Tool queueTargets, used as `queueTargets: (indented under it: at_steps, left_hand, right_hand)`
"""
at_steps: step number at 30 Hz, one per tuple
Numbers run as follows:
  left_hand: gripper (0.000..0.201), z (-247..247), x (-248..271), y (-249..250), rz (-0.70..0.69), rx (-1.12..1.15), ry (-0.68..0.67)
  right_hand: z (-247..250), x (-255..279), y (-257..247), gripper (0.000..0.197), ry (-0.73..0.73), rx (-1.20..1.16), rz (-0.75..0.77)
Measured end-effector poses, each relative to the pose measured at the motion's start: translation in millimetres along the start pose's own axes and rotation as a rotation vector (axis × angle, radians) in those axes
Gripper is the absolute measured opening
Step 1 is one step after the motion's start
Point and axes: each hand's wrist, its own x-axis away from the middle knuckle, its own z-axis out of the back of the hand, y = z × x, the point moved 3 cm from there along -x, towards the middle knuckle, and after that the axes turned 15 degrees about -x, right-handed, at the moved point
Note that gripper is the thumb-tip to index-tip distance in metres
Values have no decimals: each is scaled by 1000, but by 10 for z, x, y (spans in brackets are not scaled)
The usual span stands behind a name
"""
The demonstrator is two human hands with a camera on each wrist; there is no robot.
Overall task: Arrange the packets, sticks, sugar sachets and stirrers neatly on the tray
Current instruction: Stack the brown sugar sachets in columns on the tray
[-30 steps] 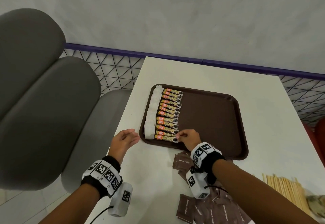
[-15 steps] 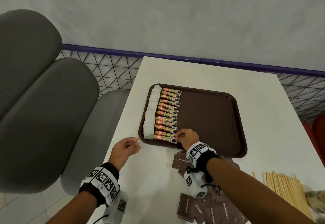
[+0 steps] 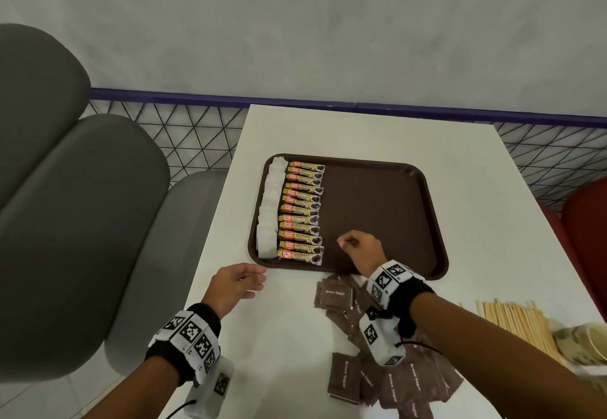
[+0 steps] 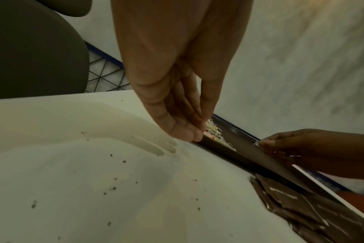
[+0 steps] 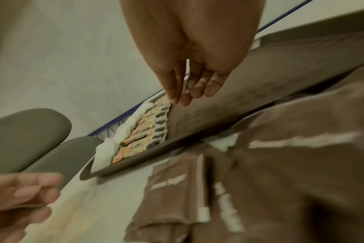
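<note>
Nearest you, under your right wrist, the brown sugar sachets lay heaped on the white worktop, with the wooden stirrers off to the right. Your left hand hung just short of the brown tray, fingers loosely bent and holding nothing. Your right hand hovered over the tray's bare floor, fingers curled, empty. Left of it and beyond ran the coffee sticks, white packets alongside.
</note>
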Motion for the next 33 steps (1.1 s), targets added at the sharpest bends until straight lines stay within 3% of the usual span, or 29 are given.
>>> queueTargets:
  at_steps: [5, 8, 12, 16, 19, 24, 27, 31, 33]
  left_hand:
    - [12, -293, -29, 48, 7, -199, -143]
    - [23, -540, -60, 115, -8, -298, -173]
    - [44, -880, -72, 224, -21, -409, -105]
    - [63, -1151, -56, 287, -13, -495, -106]
    - [72, -1234, -50, 316, -28, -623, -97]
    - [48, -1244, 25, 348, -83, -753, -135]
    - [44, -1223, 45, 308, -107, -734, -136]
    - [41, -1241, 55, 291, -141, -727, -124]
    - [41, -1281, 46, 297, -152, -716, -123]
  right_hand:
    - [687, 212, 296, 14, 147, 110, 5]
    - [1060, 350, 628, 13, 227, 223, -112]
    - [1203, 510, 1003, 34, 176, 377, -372]
    - [1046, 569, 1070, 59, 83, 399, -430]
    - [874, 600, 989, 68, 62, 303, -403]
    - [553, 650, 785, 51, 62, 168, -294]
    - [445, 642, 669, 50, 19, 159, -239]
    - [325, 669, 519, 82, -111, 344, -162]
    - [274, 666, 451, 90, -176, 430, -110]
